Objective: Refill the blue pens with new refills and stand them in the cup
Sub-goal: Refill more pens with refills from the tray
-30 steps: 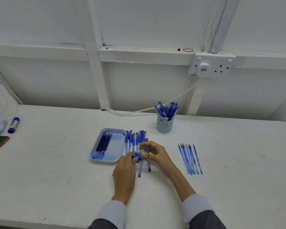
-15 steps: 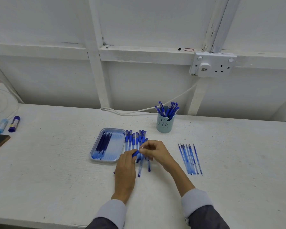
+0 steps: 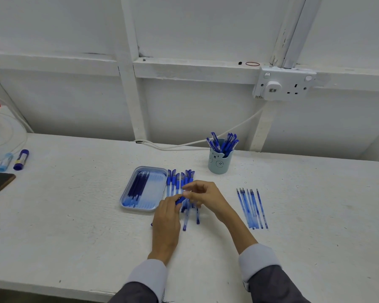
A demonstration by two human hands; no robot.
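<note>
blue pen (image 3: 179, 200) pinched by both hands' fingers; seven loose refills (image 3: 252, 208) right; one cup (image 3: 219, 164).

One head-worn camera looked forward and down, close over the white table (image 3: 74, 215), facing the wall (image 3: 195, 106).

Both hands meet over a row of blue pens (image 3: 179, 182). The left hand (image 3: 166, 219) and right hand (image 3: 202, 194) pinch one blue pen (image 3: 179, 200) between their fingertips. Left of them lies a tray (image 3: 155, 193) of refills (image 3: 138, 185); right, loose refills (image 3: 252, 208); beyond, a cup (image 3: 219, 161) of pens.
</note>
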